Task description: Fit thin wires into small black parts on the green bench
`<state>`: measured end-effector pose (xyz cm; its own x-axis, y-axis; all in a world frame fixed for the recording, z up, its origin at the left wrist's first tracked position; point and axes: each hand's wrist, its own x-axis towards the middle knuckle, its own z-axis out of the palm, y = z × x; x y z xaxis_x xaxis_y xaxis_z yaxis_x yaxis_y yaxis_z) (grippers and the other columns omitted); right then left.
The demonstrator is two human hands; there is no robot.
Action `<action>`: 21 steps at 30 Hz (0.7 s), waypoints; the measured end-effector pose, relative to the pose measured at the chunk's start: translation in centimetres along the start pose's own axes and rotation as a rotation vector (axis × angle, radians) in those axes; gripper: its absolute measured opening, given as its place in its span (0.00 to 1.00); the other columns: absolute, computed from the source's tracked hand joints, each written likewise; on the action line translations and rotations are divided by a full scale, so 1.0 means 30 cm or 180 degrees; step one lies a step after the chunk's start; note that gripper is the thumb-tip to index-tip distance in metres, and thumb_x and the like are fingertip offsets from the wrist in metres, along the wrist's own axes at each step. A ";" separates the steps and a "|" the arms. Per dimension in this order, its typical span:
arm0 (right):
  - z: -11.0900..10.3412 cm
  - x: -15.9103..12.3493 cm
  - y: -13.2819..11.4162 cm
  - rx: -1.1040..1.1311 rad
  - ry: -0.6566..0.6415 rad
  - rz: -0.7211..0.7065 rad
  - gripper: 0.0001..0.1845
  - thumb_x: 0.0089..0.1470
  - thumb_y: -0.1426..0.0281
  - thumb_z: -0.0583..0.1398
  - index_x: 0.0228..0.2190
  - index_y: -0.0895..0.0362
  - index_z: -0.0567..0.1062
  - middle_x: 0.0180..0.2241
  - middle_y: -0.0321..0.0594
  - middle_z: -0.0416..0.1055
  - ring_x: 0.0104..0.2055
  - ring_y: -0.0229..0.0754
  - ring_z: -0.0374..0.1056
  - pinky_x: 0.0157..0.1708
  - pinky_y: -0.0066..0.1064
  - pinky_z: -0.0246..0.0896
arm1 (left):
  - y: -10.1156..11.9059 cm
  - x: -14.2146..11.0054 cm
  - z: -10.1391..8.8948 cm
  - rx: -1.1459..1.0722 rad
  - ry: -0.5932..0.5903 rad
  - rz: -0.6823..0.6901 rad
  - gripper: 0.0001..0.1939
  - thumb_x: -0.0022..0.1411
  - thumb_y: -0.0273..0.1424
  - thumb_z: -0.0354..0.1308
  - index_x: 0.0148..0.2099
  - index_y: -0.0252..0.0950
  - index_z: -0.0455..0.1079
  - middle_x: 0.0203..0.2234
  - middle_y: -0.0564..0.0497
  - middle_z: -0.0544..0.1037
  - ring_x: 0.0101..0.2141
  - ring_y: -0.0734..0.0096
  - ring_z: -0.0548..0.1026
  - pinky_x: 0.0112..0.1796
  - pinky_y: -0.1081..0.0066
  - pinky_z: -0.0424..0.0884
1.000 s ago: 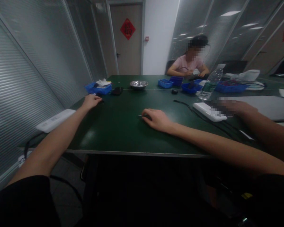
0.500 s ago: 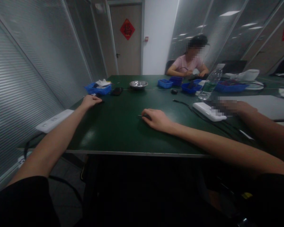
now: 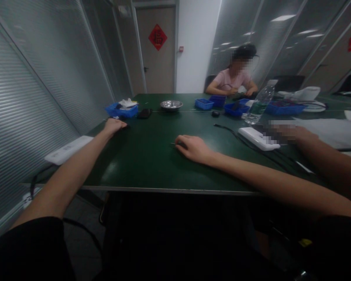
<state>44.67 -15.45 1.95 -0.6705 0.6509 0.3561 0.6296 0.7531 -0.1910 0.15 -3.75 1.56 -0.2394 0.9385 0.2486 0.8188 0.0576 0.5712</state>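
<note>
My left hand (image 3: pixel 114 126) is at the left side of the green table (image 3: pixel 152 164), just in front of a blue basket (image 3: pixel 125 112) with white tissue in it. Its fingers are closed on a small dark object (image 3: pixel 126 126), whose kind I cannot make out. My right hand (image 3: pixel 194 149) rests on the tabletop near the middle. Wrapped in its fingers is a small tool (image 3: pixel 181 144) with a dark handle and a thin metal tip pointing left; most of the handle is hidden.
A black phone-like object (image 3: pixel 145 113), a steel bowl (image 3: pixel 171 105) and blue trays (image 3: pixel 204 103) lie farther back. To the right are a water bottle (image 3: pixel 261 103), a white power bank-like box (image 3: pixel 259 138), cables and another person's arm (image 3: pixel 318 150). A person (image 3: pixel 234 80) sits opposite.
My left hand has shifted slightly to the right and turned a little, with the dark object showing more. My right hand has stayed put.
</note>
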 end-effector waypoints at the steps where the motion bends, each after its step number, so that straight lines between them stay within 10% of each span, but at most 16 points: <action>1: 0.001 0.000 0.001 0.0008 0.0010 -0.0012 0.11 0.68 0.64 0.57 0.49 0.55 0.72 0.45 0.43 0.76 0.40 0.44 0.71 0.39 0.33 0.61 | 0.009 -0.010 0.001 -0.0015 0.0039 -0.0067 0.18 0.58 0.39 0.66 0.45 0.32 0.83 0.32 0.43 0.84 0.34 0.57 0.79 0.38 0.62 0.74; 13: 0.003 0.000 -0.002 0.0089 0.0101 0.0015 0.12 0.68 0.65 0.58 0.50 0.55 0.72 0.46 0.45 0.75 0.43 0.45 0.71 0.41 0.33 0.62 | 0.342 -0.265 0.155 -0.0680 -0.1337 0.2249 0.18 0.67 0.39 0.61 0.55 0.41 0.81 0.51 0.45 0.82 0.52 0.57 0.78 0.56 0.58 0.70; 21: 0.005 -0.002 0.004 0.0155 0.0097 -0.0122 0.11 0.66 0.67 0.59 0.49 0.55 0.73 0.46 0.44 0.76 0.43 0.45 0.72 0.43 0.33 0.62 | 0.444 -0.394 0.184 -0.1138 -0.1828 0.2494 0.17 0.65 0.40 0.64 0.54 0.40 0.81 0.47 0.46 0.83 0.48 0.59 0.79 0.52 0.60 0.72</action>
<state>44.72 -15.39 1.76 -0.6811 0.6187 0.3916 0.5834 0.7817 -0.2205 16.76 -12.20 1.92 0.6557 0.6955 0.2937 0.4125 -0.6558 0.6323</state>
